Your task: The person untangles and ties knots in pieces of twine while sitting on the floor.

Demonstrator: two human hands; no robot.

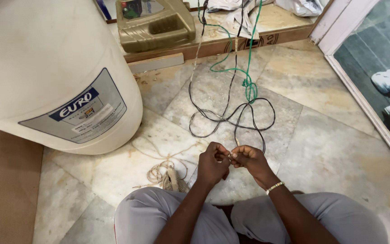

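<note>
the black wire point(231, 115) is looping over the marble floor point(321, 144) at twelve o'clock from the hands, its near end pinched between them. the left hand point(213, 162) and right hand point(248, 158) are both clamping fingertips on it. a green wire point(249, 83) is lying further out, a white drum point(46, 72) at ten o'clock, jute twine point(165, 174) at nine.

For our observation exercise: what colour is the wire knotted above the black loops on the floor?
Green; the wire shows best in the head view.
</note>
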